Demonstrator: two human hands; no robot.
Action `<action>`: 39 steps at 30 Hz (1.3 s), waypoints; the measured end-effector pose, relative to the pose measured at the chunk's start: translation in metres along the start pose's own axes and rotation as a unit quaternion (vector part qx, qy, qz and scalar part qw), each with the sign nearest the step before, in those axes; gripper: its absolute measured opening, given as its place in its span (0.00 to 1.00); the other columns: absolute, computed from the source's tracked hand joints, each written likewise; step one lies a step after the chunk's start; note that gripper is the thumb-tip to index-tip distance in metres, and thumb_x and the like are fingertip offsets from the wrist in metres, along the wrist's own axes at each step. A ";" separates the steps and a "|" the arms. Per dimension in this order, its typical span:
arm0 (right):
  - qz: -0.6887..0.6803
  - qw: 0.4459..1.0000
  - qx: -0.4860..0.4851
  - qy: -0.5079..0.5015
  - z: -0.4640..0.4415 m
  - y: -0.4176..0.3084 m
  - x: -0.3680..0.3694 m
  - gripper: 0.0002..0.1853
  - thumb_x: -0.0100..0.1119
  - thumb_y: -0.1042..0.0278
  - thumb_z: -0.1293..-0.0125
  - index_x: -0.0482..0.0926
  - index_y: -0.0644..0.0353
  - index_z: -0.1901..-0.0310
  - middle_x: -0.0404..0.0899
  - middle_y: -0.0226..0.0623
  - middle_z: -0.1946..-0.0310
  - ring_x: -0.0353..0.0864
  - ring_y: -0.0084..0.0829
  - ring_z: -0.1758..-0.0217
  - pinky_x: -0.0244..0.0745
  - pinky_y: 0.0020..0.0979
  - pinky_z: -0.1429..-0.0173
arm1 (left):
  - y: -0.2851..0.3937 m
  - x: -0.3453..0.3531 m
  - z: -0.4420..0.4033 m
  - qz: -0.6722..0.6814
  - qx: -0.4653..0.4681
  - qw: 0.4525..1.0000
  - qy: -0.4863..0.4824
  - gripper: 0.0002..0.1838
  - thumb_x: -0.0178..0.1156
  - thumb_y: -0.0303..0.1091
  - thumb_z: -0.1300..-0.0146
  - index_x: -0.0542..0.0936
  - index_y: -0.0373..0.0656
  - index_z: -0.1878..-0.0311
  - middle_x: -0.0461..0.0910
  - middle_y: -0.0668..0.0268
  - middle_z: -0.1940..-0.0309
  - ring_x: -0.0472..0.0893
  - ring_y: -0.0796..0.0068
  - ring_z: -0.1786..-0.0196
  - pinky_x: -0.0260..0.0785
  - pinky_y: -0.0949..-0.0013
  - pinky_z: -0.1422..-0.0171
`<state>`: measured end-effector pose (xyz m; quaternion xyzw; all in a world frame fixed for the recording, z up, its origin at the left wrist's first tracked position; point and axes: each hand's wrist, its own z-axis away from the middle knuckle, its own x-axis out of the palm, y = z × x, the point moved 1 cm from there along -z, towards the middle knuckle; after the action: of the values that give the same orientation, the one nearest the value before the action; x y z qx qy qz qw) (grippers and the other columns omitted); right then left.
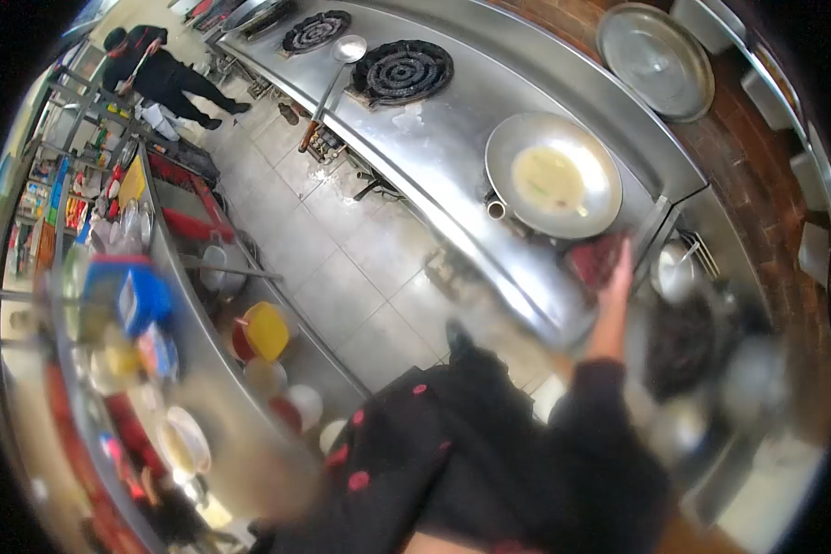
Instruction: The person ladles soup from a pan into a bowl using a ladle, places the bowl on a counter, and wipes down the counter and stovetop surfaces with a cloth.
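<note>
My right hand (621, 268), at the end of a black sleeve, is closed on a dark red cloth (593, 261) at the stove's near right end. The cloth lies close to the lower rim of a wide metal wok (503, 162); whether it touches the rim is unclear. Pale yellowish liquid (547, 179) with a small dark bit covers the wok's bottom. A short hollow handle (496, 210) juts from the wok's left side. My left hand does not show; a strip of skin at the bottom edge cannot be identified.
A ladle (349, 49) rests across the steel stove (425, 138) beside a black burner (403, 72). A large round metal tray (656, 63) is behind. Shelves and a counter (240, 425) with containers line the left. Another person (162, 74) stands in the far aisle.
</note>
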<state>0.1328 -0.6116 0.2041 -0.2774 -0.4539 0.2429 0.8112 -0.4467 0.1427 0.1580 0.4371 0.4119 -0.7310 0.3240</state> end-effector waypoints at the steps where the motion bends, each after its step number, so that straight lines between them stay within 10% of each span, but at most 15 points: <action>1: -0.015 0.999 0.029 -0.031 -0.030 0.010 -0.001 0.22 0.56 0.50 0.31 0.74 0.55 0.42 0.80 0.34 0.50 0.80 0.38 0.49 0.76 0.46 0.44 | 0.005 -0.007 0.002 0.003 -0.007 1.000 -0.002 0.19 0.54 0.40 0.40 0.82 0.31 0.58 0.82 0.44 0.59 0.81 0.45 0.52 0.72 0.53 0.47; 8: 0.093 0.987 0.129 0.006 -0.125 0.076 -0.009 0.08 0.55 0.68 0.36 0.74 0.53 0.55 0.78 0.35 0.64 0.78 0.38 0.64 0.77 0.41 0.59 | 0.045 -0.061 0.066 0.101 -0.175 0.977 -0.067 0.23 0.51 0.47 0.37 0.81 0.38 0.50 0.80 0.45 0.51 0.79 0.47 0.46 0.70 0.52 0.40; 11: 0.466 0.809 -0.256 -0.251 -0.153 0.082 -0.038 0.12 0.52 0.67 0.39 0.75 0.60 0.55 0.77 0.36 0.66 0.76 0.34 0.66 0.76 0.38 0.64 | 0.060 -0.069 0.102 0.175 -0.252 0.951 -0.022 0.22 0.50 0.46 0.37 0.78 0.47 0.44 0.73 0.53 0.39 0.73 0.53 0.38 0.66 0.52 0.36; 12: 0.253 0.966 0.017 -0.044 -0.145 0.055 -0.017 0.11 0.55 0.67 0.41 0.75 0.62 0.58 0.77 0.36 0.68 0.76 0.33 0.68 0.76 0.35 0.67 | 0.065 -0.055 0.098 0.186 -0.268 0.944 0.046 0.21 0.51 0.46 0.38 0.79 0.48 0.45 0.75 0.52 0.41 0.74 0.50 0.39 0.66 0.51 0.36; 13: 0.266 0.959 -0.085 -0.054 -0.072 0.039 0.039 0.10 0.57 0.67 0.43 0.76 0.64 0.62 0.77 0.37 0.69 0.76 0.32 0.70 0.75 0.32 0.69 | 0.081 -0.087 0.111 0.257 -0.308 0.916 0.005 0.21 0.50 0.45 0.38 0.80 0.48 0.46 0.75 0.52 0.42 0.73 0.48 0.38 0.65 0.50 0.35; 15: 0.319 0.936 -0.089 -0.119 -0.245 -0.002 -0.100 0.11 0.59 0.68 0.45 0.76 0.65 0.63 0.76 0.38 0.69 0.76 0.34 0.70 0.76 0.35 0.69 | 0.108 -0.085 0.102 0.265 -0.286 0.920 0.038 0.20 0.51 0.44 0.39 0.80 0.49 0.46 0.75 0.53 0.42 0.71 0.49 0.36 0.64 0.49 0.34; 21: 0.391 0.920 0.005 -0.025 -0.151 -0.016 0.046 0.14 0.52 0.60 0.39 0.78 0.63 0.61 0.78 0.41 0.69 0.79 0.38 0.70 0.76 0.38 0.68 | 0.084 -0.066 0.106 0.313 -0.282 0.900 0.114 0.23 0.54 0.48 0.39 0.78 0.50 0.43 0.74 0.56 0.42 0.69 0.52 0.36 0.62 0.47 0.34; 31: 0.426 0.853 0.051 -0.296 0.091 0.090 0.282 0.09 0.56 0.67 0.43 0.77 0.60 0.61 0.77 0.34 0.70 0.78 0.31 0.73 0.74 0.32 0.71 | 0.066 -0.033 0.124 0.364 -0.212 0.868 0.263 0.23 0.59 0.46 0.40 0.76 0.48 0.42 0.74 0.59 0.43 0.69 0.52 0.38 0.62 0.47 0.36; 33: 0.290 0.744 0.373 -0.472 0.028 0.126 0.302 0.07 0.56 0.69 0.43 0.77 0.60 0.63 0.77 0.32 0.72 0.78 0.29 0.75 0.74 0.29 0.74 | 0.070 -0.028 0.130 0.376 -0.204 0.861 0.276 0.25 0.59 0.46 0.40 0.75 0.46 0.40 0.71 0.55 0.41 0.66 0.53 0.36 0.59 0.47 0.35; 35: 0.363 0.825 0.113 -0.418 0.104 0.177 0.333 0.06 0.55 0.73 0.44 0.77 0.60 0.64 0.78 0.32 0.71 0.78 0.29 0.75 0.74 0.28 0.76 | 0.070 -0.028 0.136 0.376 -0.186 0.851 0.317 0.25 0.59 0.45 0.40 0.75 0.46 0.41 0.72 0.56 0.42 0.68 0.53 0.38 0.60 0.51 0.35; 39: 0.406 0.784 0.136 -0.449 0.226 0.251 0.401 0.09 0.53 0.77 0.44 0.77 0.64 0.61 0.79 0.35 0.69 0.80 0.31 0.73 0.77 0.31 0.74 | 0.069 -0.022 0.140 0.393 -0.173 0.835 0.344 0.25 0.61 0.44 0.42 0.75 0.45 0.42 0.72 0.56 0.42 0.68 0.53 0.38 0.58 0.51 0.35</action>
<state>0.0888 -0.1184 0.3752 -0.1826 -0.5750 0.7056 0.3716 -0.4323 -0.0095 0.1947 0.7223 0.4106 -0.2614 0.4913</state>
